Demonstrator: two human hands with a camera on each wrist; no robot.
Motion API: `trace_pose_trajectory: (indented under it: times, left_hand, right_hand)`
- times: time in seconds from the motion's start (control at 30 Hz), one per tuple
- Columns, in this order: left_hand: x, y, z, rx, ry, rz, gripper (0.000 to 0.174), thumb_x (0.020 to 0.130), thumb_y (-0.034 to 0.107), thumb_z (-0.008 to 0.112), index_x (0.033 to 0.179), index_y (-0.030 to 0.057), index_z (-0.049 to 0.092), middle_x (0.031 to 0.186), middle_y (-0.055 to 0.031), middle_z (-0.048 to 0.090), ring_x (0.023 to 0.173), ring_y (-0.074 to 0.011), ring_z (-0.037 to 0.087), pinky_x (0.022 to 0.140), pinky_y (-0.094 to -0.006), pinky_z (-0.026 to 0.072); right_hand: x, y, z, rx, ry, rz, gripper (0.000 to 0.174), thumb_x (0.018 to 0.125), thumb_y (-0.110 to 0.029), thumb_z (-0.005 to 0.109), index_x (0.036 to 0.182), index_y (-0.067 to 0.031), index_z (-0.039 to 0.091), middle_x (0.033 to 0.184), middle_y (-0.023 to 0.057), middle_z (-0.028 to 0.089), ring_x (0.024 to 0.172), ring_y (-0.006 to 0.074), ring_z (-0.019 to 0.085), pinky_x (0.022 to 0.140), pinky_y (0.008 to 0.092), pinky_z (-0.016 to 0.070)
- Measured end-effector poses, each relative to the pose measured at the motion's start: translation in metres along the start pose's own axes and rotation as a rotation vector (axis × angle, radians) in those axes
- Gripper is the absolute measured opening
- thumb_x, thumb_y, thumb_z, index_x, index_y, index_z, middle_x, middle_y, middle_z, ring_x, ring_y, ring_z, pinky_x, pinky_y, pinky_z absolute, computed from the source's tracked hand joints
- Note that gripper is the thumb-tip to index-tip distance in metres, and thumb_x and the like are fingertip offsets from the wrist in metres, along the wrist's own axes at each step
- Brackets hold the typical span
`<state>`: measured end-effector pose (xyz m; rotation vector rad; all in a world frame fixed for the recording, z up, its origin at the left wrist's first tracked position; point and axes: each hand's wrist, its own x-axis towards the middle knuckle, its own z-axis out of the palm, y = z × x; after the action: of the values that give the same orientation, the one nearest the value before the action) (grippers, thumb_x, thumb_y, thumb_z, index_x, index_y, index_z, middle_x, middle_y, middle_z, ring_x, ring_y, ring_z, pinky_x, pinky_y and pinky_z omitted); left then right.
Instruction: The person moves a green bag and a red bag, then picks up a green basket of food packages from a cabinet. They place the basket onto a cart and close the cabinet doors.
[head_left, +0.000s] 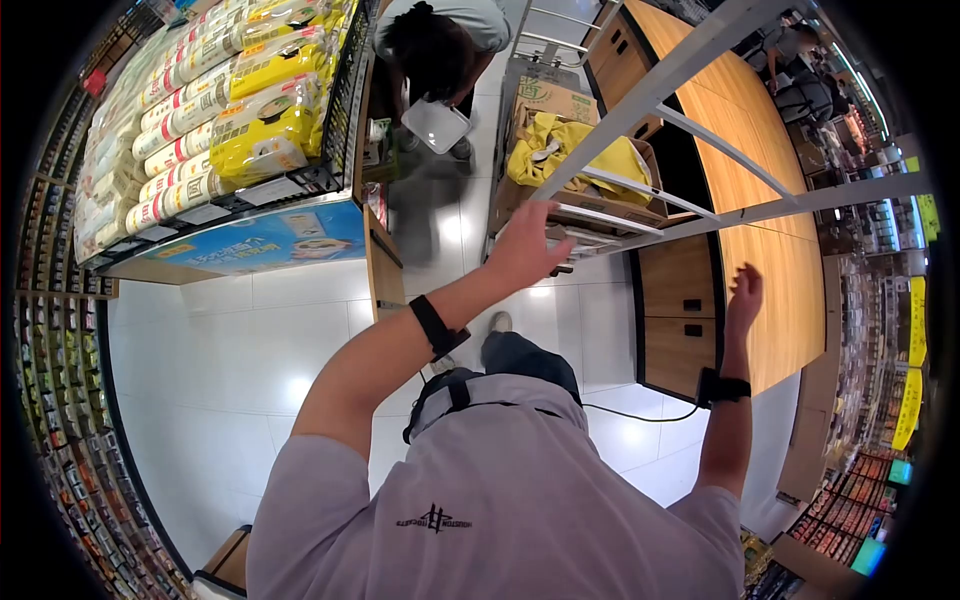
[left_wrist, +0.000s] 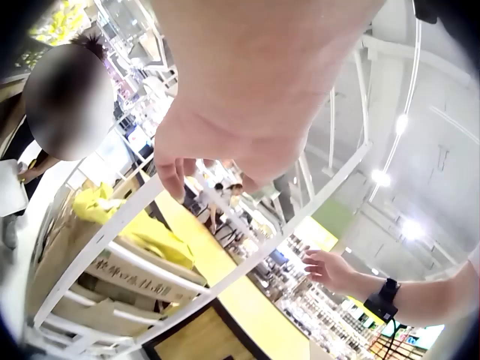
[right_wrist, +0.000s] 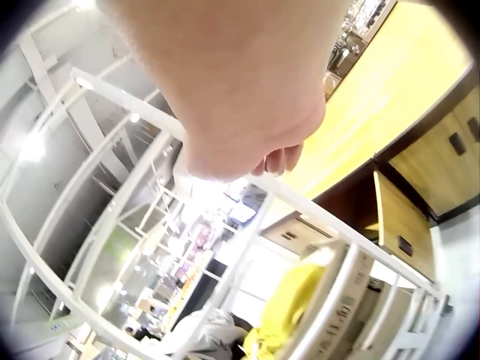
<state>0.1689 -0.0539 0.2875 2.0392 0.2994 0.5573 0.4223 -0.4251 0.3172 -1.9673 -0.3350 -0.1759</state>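
My left hand [head_left: 525,245] reaches forward, thumb apart from the loosely bent fingers, with nothing visible between them. It overlaps the white metal frame [left_wrist: 105,240] of a cart in the left wrist view. Out to the right, my right hand [head_left: 745,295] is raised over the wooden counter [head_left: 775,270], fingers loosely bent and holding nothing. Inside the cart, a yellow cloth or bag [head_left: 610,160] lies on top of an open cardboard box [head_left: 650,200]. Another printed carton [head_left: 555,98] stands behind it.
Ahead, a person [head_left: 435,50] bends over with a white container [head_left: 437,125]. A display stand of packed rolls [head_left: 265,130] fills the left side. Wooden cabinets [head_left: 678,345] line the right, and a cable [head_left: 640,418] runs from my waist to the right wrist. Pale tiles [head_left: 230,350] cover the floor.
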Motion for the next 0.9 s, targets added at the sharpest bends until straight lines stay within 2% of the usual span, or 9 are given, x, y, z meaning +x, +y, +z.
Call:
trace_pose_trajectory:
  times: [0.2,0.37,0.43,0.5,0.53,0.6,0.7,0.73,0.9]
  left_hand:
    - [0.078,0.059,-0.012,0.046,0.342,0.189,0.08,0.077,0.034,0.07,0.134,-0.0023,0.028,0.13,-0.0236,0.037,0.123,-0.036,0.038,0.103,-0.0407,0.0327]
    - [0.13,0.087,-0.003,-0.01,0.419,0.223,0.094,0.074,0.037,0.075,0.138,-0.0022,0.02,0.136,-0.0255,0.032,0.124,-0.0362,0.037,0.102,-0.0421,0.0334]
    - [0.152,0.092,0.0,-0.102,0.447,0.268,0.078,0.074,0.034,0.075,0.132,0.0001,0.034,0.126,-0.0224,0.046,0.115,-0.0334,0.048,0.095,-0.0403,0.0398]
    - [0.167,0.094,0.0,-0.118,0.207,0.089,0.047,0.077,0.025,0.073,0.113,0.0014,0.054,0.102,-0.0155,0.062,0.094,-0.028,0.06,0.08,-0.0368,0.0468]
    - [0.169,0.092,0.001,-0.117,0.2,0.095,0.047,0.077,0.025,0.073,0.113,0.0014,0.054,0.102,-0.0155,0.062,0.094,-0.028,0.06,0.08,-0.0368,0.0468]
    - [0.17,0.083,0.006,-0.124,0.25,0.051,0.02,0.078,0.015,0.069,0.088,0.0012,0.061,0.077,-0.0069,0.064,0.072,-0.0205,0.063,0.065,-0.0318,0.0471]
    - [0.18,0.065,0.023,-0.329,0.457,0.352,0.012,0.079,0.011,0.065,0.079,0.0012,0.058,0.066,-0.0016,0.059,0.059,-0.0143,0.058,0.056,-0.0267,0.0429]
    - [0.174,0.07,0.022,-0.299,0.432,0.194,0.012,0.081,0.009,0.062,0.076,0.0013,0.054,0.064,0.0011,0.054,0.056,-0.0093,0.052,0.053,-0.0228,0.0384]
    - [0.173,0.059,0.024,-0.428,0.451,0.226,0.01,0.081,0.008,0.059,0.076,0.0017,0.054,0.062,0.0013,0.051,0.054,-0.0075,0.047,0.051,-0.0222,0.0368]
  right_hand:
    - [0.074,-0.088,-0.025,0.266,0.344,-0.207,0.044,0.095,-0.033,0.043,0.128,-0.004,0.039,0.119,0.013,0.052,0.105,0.0245,0.052,0.095,0.0375,0.0405]
    - [0.128,-0.09,-0.007,0.469,0.141,-0.303,0.051,0.095,-0.035,0.043,0.133,-0.0023,0.032,0.125,0.0168,0.05,0.114,0.0242,0.051,0.1,0.0359,0.0371]
    - [0.128,-0.101,0.012,0.556,0.127,-0.278,0.044,0.095,-0.029,0.047,0.128,-0.0021,0.037,0.114,0.0137,0.057,0.102,0.0195,0.055,0.094,0.0329,0.0403]
    - [0.16,-0.061,0.007,0.485,0.106,-0.313,0.034,0.093,-0.026,0.051,0.12,-0.0047,0.044,0.107,0.013,0.061,0.099,0.021,0.059,0.085,0.0312,0.0454]
    - [0.165,-0.06,0.011,0.436,0.148,-0.335,0.024,0.092,-0.022,0.055,0.108,-0.0043,0.051,0.093,0.0108,0.063,0.086,0.0175,0.059,0.076,0.027,0.0464]
    - [0.175,-0.055,0.021,0.583,0.059,-0.291,0.022,0.09,-0.025,0.056,0.092,-0.0033,0.054,0.08,0.0101,0.06,0.067,0.0147,0.054,0.057,0.0269,0.0431]
    - [0.175,-0.053,0.034,0.698,0.007,-0.27,0.027,0.088,-0.028,0.057,0.08,-0.0039,0.049,0.069,0.0068,0.051,0.052,0.013,0.047,0.047,0.0283,0.0381]
    - [0.17,-0.062,0.036,0.822,0.004,-0.226,0.026,0.091,-0.025,0.055,0.075,-0.0052,0.047,0.057,0.0013,0.041,0.047,0.0101,0.04,0.045,0.0256,0.0362]
    - [0.169,-0.061,0.035,0.826,-0.02,-0.224,0.028,0.09,-0.027,0.054,0.073,-0.0065,0.046,0.061,-0.0008,0.035,0.049,0.0075,0.034,0.045,0.0237,0.0298]
